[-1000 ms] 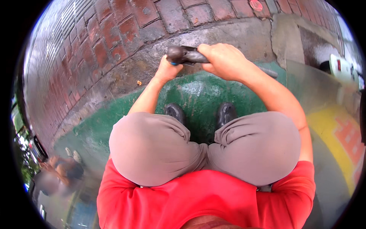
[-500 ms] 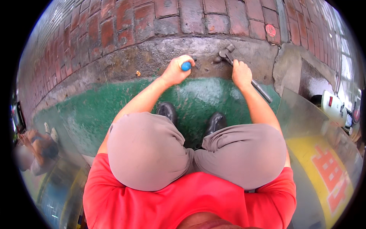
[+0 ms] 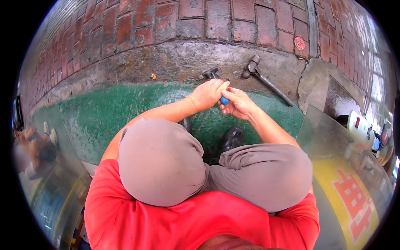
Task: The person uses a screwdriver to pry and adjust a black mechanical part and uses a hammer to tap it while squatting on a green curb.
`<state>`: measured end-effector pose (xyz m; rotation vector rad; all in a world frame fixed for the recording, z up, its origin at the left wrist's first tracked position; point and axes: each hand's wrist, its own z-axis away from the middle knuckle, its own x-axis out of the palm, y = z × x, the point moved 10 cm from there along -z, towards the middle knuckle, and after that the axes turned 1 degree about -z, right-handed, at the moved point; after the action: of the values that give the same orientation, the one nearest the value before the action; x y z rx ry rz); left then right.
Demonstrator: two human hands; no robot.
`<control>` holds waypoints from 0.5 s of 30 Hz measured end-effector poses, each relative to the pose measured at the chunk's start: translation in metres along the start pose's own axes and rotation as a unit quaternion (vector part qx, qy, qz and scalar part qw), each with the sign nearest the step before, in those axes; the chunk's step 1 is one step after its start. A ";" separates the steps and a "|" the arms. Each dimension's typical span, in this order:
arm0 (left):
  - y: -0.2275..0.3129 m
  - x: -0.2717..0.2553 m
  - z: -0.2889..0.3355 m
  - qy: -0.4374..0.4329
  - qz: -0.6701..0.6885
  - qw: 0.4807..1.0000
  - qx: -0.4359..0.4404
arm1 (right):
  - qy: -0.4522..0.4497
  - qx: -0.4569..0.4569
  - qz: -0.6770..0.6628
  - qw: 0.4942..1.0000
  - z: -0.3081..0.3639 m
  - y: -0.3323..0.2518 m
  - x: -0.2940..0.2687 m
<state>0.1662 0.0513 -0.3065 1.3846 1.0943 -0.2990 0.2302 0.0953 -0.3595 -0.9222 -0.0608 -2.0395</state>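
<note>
Just in front of my feet, my left hand [image 3: 205,96] is closed around a blue-handled tool [image 3: 225,101]. Only the rounded blue end of its handle shows clearly. Against that end my right hand [image 3: 238,103] presses with curled fingers, touching the left hand. Beyond my knuckles a dark metal piece [image 3: 209,73] rests at the concrete; it looks joined to the tool, but my left hand hides the middle. To the right a hammer [image 3: 268,84] lies on the ground by itself, its head away from me and its grey handle slanting back toward the right.
Wet concrete [image 3: 175,58] borders the green-painted floor [image 3: 104,108], with red brick paving [image 3: 191,10] beyond. A clear panel with a yellow sign [image 3: 346,196] stands at my right. A person [image 3: 37,150] sits far left. A small orange scrap [image 3: 153,76] lies on the concrete.
My right hand has let go of the hammer, now lying on the ground, and moved left to the blue handle. My left hand has come right and nearer with the tool.
</note>
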 end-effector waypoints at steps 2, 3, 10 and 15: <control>0.003 0.010 0.009 -0.049 0.018 0.998 0.019 | 0.025 0.023 0.078 0.996 0.006 0.002 -0.003; -0.005 -0.001 0.007 -0.022 0.004 1.000 -0.013 | 0.035 0.024 0.129 0.991 0.011 -0.002 -0.008; -0.134 -0.015 0.053 0.010 0.424 0.833 -0.355 | -0.019 -0.006 0.350 0.936 0.059 -0.046 0.015; -0.111 -0.034 0.033 0.019 0.688 0.662 -0.297 | -0.050 -0.026 0.407 0.912 0.072 -0.057 0.036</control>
<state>0.0814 -0.0184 -0.3573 1.2249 -0.1099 1.1199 0.2183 0.1311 -0.2686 -0.8852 0.2826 -1.2201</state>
